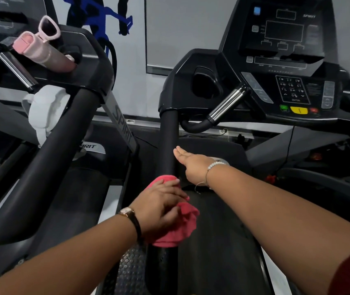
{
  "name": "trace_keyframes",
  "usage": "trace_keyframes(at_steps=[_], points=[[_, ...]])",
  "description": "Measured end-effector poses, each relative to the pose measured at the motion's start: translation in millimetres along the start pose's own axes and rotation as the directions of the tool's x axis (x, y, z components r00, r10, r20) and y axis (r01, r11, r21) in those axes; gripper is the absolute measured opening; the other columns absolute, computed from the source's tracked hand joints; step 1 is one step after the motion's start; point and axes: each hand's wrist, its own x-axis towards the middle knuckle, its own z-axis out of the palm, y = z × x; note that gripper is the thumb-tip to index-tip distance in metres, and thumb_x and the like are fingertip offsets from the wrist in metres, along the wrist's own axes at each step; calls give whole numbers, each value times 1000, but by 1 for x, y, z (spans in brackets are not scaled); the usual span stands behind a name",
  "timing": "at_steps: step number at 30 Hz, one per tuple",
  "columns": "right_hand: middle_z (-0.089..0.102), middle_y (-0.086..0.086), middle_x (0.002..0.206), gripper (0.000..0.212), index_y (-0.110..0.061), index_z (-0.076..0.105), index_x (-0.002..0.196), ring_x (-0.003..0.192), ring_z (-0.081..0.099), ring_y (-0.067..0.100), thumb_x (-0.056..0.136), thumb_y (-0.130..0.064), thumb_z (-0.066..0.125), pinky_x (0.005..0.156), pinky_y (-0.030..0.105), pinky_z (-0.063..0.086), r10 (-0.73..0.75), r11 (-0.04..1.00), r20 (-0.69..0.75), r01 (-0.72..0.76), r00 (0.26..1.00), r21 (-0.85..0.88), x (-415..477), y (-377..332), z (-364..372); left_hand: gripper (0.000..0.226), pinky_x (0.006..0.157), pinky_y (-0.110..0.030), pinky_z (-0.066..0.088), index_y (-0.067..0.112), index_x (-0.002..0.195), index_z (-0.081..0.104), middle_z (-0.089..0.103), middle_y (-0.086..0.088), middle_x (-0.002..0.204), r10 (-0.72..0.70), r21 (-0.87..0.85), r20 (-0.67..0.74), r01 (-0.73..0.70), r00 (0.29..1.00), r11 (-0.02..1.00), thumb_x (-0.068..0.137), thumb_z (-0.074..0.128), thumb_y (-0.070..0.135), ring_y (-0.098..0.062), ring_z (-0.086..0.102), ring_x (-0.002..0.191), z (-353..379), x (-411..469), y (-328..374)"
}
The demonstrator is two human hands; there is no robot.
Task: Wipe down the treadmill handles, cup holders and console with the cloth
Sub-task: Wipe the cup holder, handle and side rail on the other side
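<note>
The left hand (pixel 161 209) grips the cloth (pixel 183 228), fingers curled over it so that it wraps the top of the treadmill's left handle (pixel 168 141). This is probably to let one pass clean the top and both sides at once. The cloth sits low on the handle, toward its near end. The long stretch up to the cup holder (pixel 206 81) is bare, so the wiping looks to be in its early part.

The right hand (pixel 191 165) is released, fingers straight and together. It lies just beside the handle's inner edge, ahead of the cloth. Whether it touches the handle cannot be told; it may be steadying the person or simply waiting.

The console (pixel 284 39) stands at the treadmill's far right, well apart from both hands.

On the neighbouring machine, at the left edge, a bottle (pixel 42 52) leans in a holder with sunglasses (pixel 49 28) on it. A towel (pixel 46 109) hangs below.
</note>
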Motion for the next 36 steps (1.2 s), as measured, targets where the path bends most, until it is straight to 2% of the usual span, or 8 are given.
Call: trace_keyframes(at_steps=[4,6,10,17,22,30,33,36], points=[[-15,-15,156,88,-25,-5,151,144,18,16,84,6,44,113,30,29,-16,1000,-14,16,1000,-23,1,1,2,64,117,-32,18,29,136,47,29,21,144,-288,-219,-65,268,956,938,78,35,54,-6,10,141,-5,15,-4],[-16,-14,156,89,-25,-6,151,143,21,17,85,6,45,112,32,31,-17,999,-18,17,1000,-39,2,0,2,74,118,-34,13,31,145,30,9,21,150,-404,-198,-19,393,915,898,78,37,64,-8,1,143,-3,16,5],[-18,-15,156,86,-25,-7,151,143,22,17,87,7,41,110,30,33,-22,999,-8,22,1000,-24,2,0,1,81,114,-37,23,31,150,0,-14,3,157,-575,-63,68,579,815,813,88,48,54,-25,11,145,6,-2,29],[-17,-17,155,84,-26,-7,150,143,22,18,90,3,42,110,29,32,-13,999,1,13,1000,-32,3,-2,0,87,102,-41,36,16,149,-5,-6,-14,157,-717,121,62,708,695,696,89,48,48,-34,36,131,1,26,44],[-16,-15,156,80,-25,-6,151,145,17,18,92,3,41,112,29,29,-9,1000,12,10,1000,-25,2,-4,-2,99,98,-39,43,28,148,-9,-6,-7,158,-701,22,128,705,702,709,79,57,54,-32,44,125,-2,21,34],[-14,-6,158,82,-17,-7,151,145,13,19,87,7,38,115,28,20,-4,999,-1,4,1000,-43,-2,-10,-2,146,91,-40,49,44,138,-27,44,-9,129,-720,-160,314,783,618,602,39,80,57,-26,55,109,-13,19,14],[-13,-6,158,78,-17,-6,151,146,10,16,89,5,36,114,25,16,-4,1000,7,4,1000,-9,-2,-10,-1,134,91,-45,49,40,139,-28,44,-11,129,-773,-57,292,817,563,574,50,70,63,-29,56,107,-11,23,22],[-4,-2,159,68,-15,5,152,146,7,14,93,4,35,113,19,9,-13,982,-12,15,1000,187,-2,-6,2,111,86,-45,49,30,145,-21,32,-16,136,-804,244,134,767,580,594,76,61,58,-32,51,111,0,27,50]])
